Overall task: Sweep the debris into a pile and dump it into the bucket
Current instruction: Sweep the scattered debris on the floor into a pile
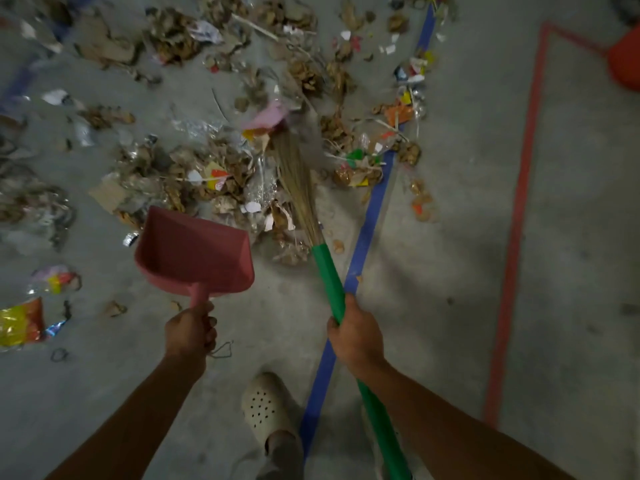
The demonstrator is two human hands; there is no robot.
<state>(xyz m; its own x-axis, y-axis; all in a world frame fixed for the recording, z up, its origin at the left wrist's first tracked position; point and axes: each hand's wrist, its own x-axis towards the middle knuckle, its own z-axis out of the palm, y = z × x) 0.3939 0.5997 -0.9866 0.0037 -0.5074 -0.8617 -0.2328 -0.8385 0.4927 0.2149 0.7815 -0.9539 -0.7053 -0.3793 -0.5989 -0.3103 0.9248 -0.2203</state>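
Observation:
My left hand (pixel 190 332) grips the handle of a pink dustpan (pixel 194 252), held just above the concrete floor with its mouth facing the litter. My right hand (pixel 356 336) grips the green handle of a straw broom (pixel 299 183); its blurred bristles lie in the debris (pixel 221 174). That debris is dry leaves, paper scraps, plastic wrappers and sticks, spread across the upper half of the view. An orange bucket (pixel 625 62) is cut off by the right edge, far from both hands.
A blue tape line (pixel 367 230) runs diagonally under the broom. A red tape line (pixel 517 216) marks off bare floor to the right. My foot in a beige clog (pixel 266 408) stands at the bottom centre. Yellow and foil wrappers (pixel 20 322) lie at the left edge.

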